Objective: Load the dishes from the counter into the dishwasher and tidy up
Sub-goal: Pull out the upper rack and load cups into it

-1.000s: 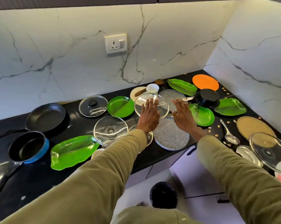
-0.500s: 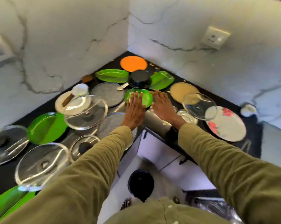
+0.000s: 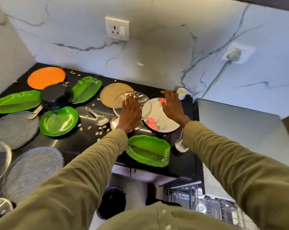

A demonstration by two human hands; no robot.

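Now both hands are flat with fingers straight: the left hand [image 3: 130, 112] over the clear round glass lid [image 3: 132, 103], the right hand [image 3: 172, 105] over the white flowered plate [image 3: 158, 120] at its 3 o'clock. At 6 o'clock lies a green leaf-shaped tray [image 3: 148, 152] on the black counter [image 3: 77, 141].

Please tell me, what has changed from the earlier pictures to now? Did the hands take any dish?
The view and both outstretched hands swept rightward along the counter. The left hand went from a glass lid near the pans to over the glass lid by the floral plate; the right hand is now above that plate. Both hands stayed open and flat; nothing was gripped or released. The dishes appear unmoved.
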